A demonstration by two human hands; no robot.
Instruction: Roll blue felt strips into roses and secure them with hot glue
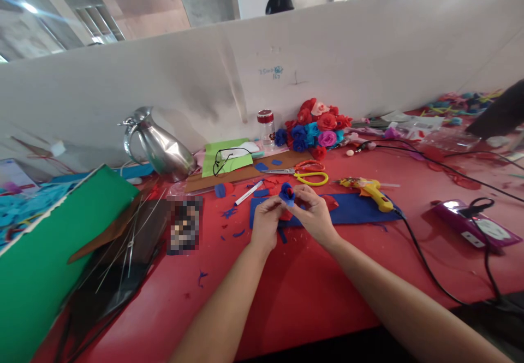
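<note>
A small blue flower (286, 192) with a dark red centre is held up between my two hands, above the red table (303, 292). My left hand (267, 220) pinches it from the left, fingers closed. From the other side, the closed thumb and fingers of my right hand (314, 213) grip its edge. Beneath the hands lies a flat blue sheet (356, 208), with red pieces (331, 202) on it. A yellow glue gun (368, 189) rests across the sheet's right part. Scissors (301, 173) with red and yellow handles lie just beyond the hands.
Behind stand a steel jug (161, 147), a glass jar (267, 129) and a heap of finished flowers (315, 128). Eyeglasses (229, 156) lie on green sheets. A white marker (249, 193) is near blue scraps. At right, a purple power strip (470, 224) has black cords; a green board (65, 259) leans left.
</note>
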